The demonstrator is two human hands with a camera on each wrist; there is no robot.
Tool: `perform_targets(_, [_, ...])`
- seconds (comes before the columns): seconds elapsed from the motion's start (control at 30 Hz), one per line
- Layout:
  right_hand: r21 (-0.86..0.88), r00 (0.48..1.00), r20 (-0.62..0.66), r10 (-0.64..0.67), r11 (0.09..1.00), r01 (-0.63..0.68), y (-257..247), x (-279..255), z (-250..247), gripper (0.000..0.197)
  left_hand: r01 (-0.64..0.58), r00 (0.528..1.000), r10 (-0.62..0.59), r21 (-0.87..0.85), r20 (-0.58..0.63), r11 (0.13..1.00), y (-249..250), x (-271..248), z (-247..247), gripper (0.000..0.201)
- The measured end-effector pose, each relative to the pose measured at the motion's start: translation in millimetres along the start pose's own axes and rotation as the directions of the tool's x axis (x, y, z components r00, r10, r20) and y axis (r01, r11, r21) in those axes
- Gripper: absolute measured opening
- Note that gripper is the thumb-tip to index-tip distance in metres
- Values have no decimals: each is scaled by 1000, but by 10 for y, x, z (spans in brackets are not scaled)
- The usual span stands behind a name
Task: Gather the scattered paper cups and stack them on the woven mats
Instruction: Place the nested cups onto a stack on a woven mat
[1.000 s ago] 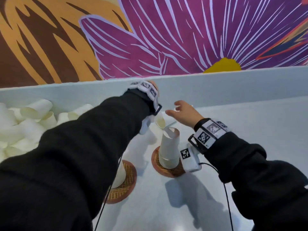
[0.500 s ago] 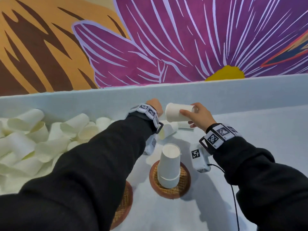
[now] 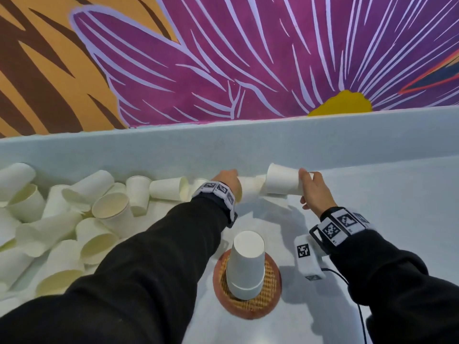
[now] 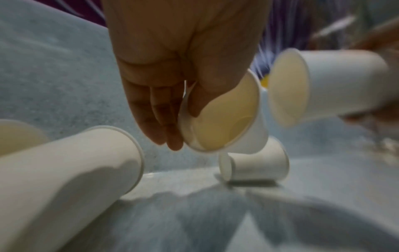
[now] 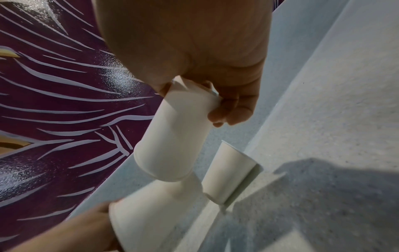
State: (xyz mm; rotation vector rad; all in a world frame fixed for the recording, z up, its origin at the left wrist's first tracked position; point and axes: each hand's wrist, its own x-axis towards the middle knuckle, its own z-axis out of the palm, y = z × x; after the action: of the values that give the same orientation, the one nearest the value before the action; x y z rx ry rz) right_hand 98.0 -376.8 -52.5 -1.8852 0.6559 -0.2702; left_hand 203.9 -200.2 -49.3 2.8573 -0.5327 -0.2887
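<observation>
Left hand [image 3: 227, 178] has newly gripped a cup [image 4: 222, 119].

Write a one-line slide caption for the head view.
Each hand, left and right, holds a paper cup above the stack of inverted cups on a woven mat.

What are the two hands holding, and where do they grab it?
Each holds one paper cup. The right hand grips its cup near the base; the left hand pinches its cup at the rim.

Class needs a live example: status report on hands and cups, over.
Left hand gripping one cup. Right hand holding another cup. Inverted stack on mat. Path clear.
</observation>
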Motion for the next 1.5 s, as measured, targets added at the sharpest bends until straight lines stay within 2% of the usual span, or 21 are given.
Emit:
perform_targets(0.1, [3, 1000, -19, 12, 1000, -12, -27, -15, -10, 52, 11, 1000, -12, -141, -6, 990, 4, 30, -203, 35])
perform_targets(0.17, [8, 1000, 16, -2, 1000, 2, -98, -67, 17, 53, -78, 993, 93, -187, 72, 979, 43, -42, -351, 37])
perform_targets(0.23, [22, 994, 103, -46, 999, 44, -223, -146, 93, 54, -143, 977, 172, -208, 128, 968, 101, -140, -462, 36])
perform_targets(0.3, [90, 981, 171, -92, 993, 78, -388, -263, 166, 67, -163, 971, 189, -179, 144, 970, 154, -211, -557, 37])
perform_targets(0.4, [127, 960, 219, -172, 981, 147, -636, -443, 207, 91, -236, 951, 270, -210, 153, 949, 178, -441, -828, 23])
perform_targets(0.43, [122, 953, 222, -206, 976, 182, -724, -498, 193, 88, -239, 947, 268, -171, 175, 956, 167, -495, -932, 18])
perform_targets(0.53, [91, 927, 192, -323, 946, 310, -995, -748, 195, 58, -137, 959, 140, -32, 247, 990, -11, -727, -1228, 17])
perform_targets(0.57, [95, 913, 179, -367, 930, 355, -1084, -846, 205, 51, -114, 944, 123, -48, 307, 992, -93, -801, -1308, 18])
perform_targets(0.63, [126, 884, 171, -434, 900, 417, -1246, -1076, 236, 44, -111, 904, 131, -73, 408, 991, -226, -1053, -1467, 9])
perform_targets(0.7, [141, 863, 187, -470, 882, 450, -1367, -1327, 286, 41, -136, 896, 158, -80, 415, 987, -391, -1342, -1604, 28])
perform_targets(0.77, [91, 833, 221, -507, 861, 500, -1449, -1574, 352, 40, -147, 882, 170, -86, 439, 985, -565, -1615, -1698, 39])
perform_targets(0.87, [-7, 789, 302, -535, 826, 563, -1494, -1914, 534, 37, -92, 826, 129, -95, 549, 991, -807, -1958, -1729, 53])
perform_targets(0.93, [-28, 767, 352, -537, 813, 582, -1479, -2114, 698, 38, -74, 811, 126, -113, 571, 991, -898, -2166, -1707, 43])
perform_targets(1.0, [-28, 743, 383, -548, 798, 602, -1476, -2283, 856, 40, -77, 804, 125, -107, 581, 991, -934, -2360, -1697, 29])
perform_targets(1.07, [-8, 739, 398, -544, 803, 596, -1495, -2417, 979, 38, -78, 806, 104, -70, 582, 995, -983, -2483, -1693, 35])
perform_targets(1.13, [-1, 735, 395, -551, 800, 600, -1497, -2506, 1084, 39, -61, 832, 73, -39, 550, 997, -1064, -2536, -1691, 41])
perform_targets(1.2, [-22, 724, 384, -573, 778, 628, -1475, -2570, 1194, 45, -52, 861, 64, -38, 504, 998, -1162, -2590, -1662, 33])
perform_targets(1.27, [-55, 715, 377, -589, 756, 652, -1424, -2609, 1287, 51, -44, 871, 64, -53, 487, 998, -1249, -2608, -1591, 29])
perform_targets(1.4, [-119, 669, 474, -573, 711, 693, -1210, -2642, 1427, 62, -38, 841, 57, -46, 537, 998, -1376, -2543, -1328, 36])
perform_targets(1.5, [-138, 686, 537, -491, 751, 646, -926, -2635, 1541, 61, -15, 796, 18, -10, 606, 1000, -1425, -2485, -1134, 38])
